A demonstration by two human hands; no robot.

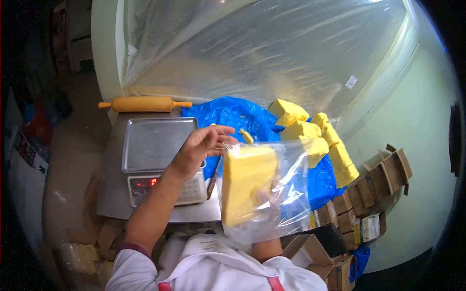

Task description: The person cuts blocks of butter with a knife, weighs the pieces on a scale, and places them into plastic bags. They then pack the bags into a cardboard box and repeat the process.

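Observation:
A yellow block (248,182) lies inside a clear plastic bag (291,194), held up in front of my chest. My left hand (204,148) is at the bag's upper left corner, fingers apart and slightly curved; whether it touches the plastic is unclear. Behind the bag, my right hand (267,194) shows only as a blur through the plastic, supporting the block from the right, with its fingers mostly hidden. To the left stands a scale with a metal tray (160,145) and a lit red display. Several yellow blocks (301,129) rest on blue plastic sheeting (233,109) behind the bag.
A wooden rolling pin (143,104) lies at the table's back edge. A dark narrow tool (212,184) lies beside the scale. Cardboard boxes (374,184) are stacked at the right and below. Clear plastic sheeting (262,53) covers the wall behind.

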